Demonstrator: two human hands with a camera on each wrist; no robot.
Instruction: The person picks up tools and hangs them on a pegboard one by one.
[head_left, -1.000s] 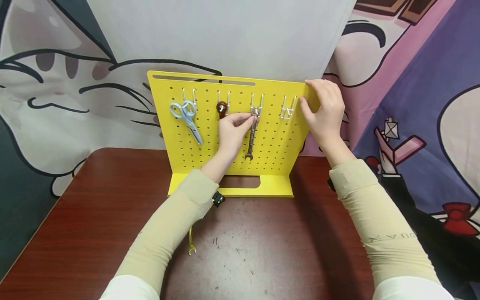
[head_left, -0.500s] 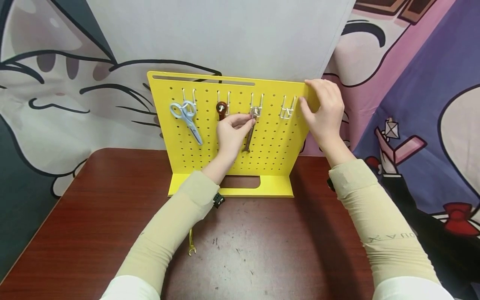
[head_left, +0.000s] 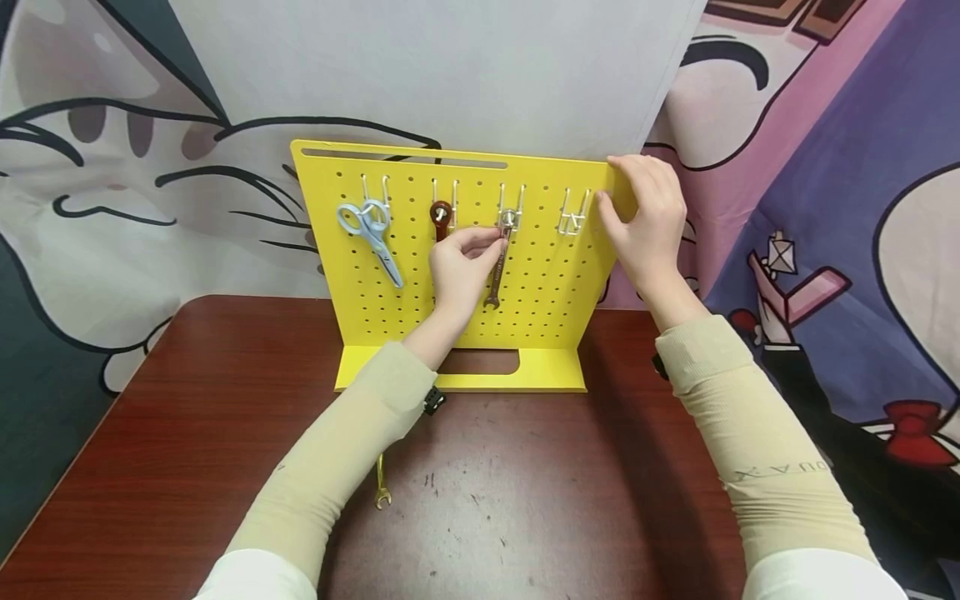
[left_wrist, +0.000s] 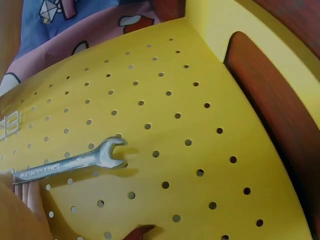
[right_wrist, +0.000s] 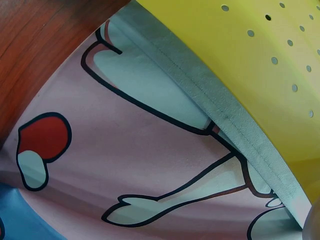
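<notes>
My left hand pinches a silver combination wrench near its ring end, which is at a white double hook on the yellow pegboard. Whether the ring sits fully over the hook, I cannot tell. The wrench's open end points down, close to the board's face, in the left wrist view. At the board's upper right corner, my right hand grips the edge, thumb in front. Left of the silver wrench hangs a dark red wrench, partly hidden by my left hand.
Light blue scissors hang on the leftmost hook. The rightmost white hook bears no tool. On the brown table lies a yellow wrench, partly under my left forearm. A printed cloth stands behind the board.
The silver wrench's lower end has shifted slightly up and left, its tilt changing a little. My left hand has moved slightly left; my right hand stays on the board's edge.
</notes>
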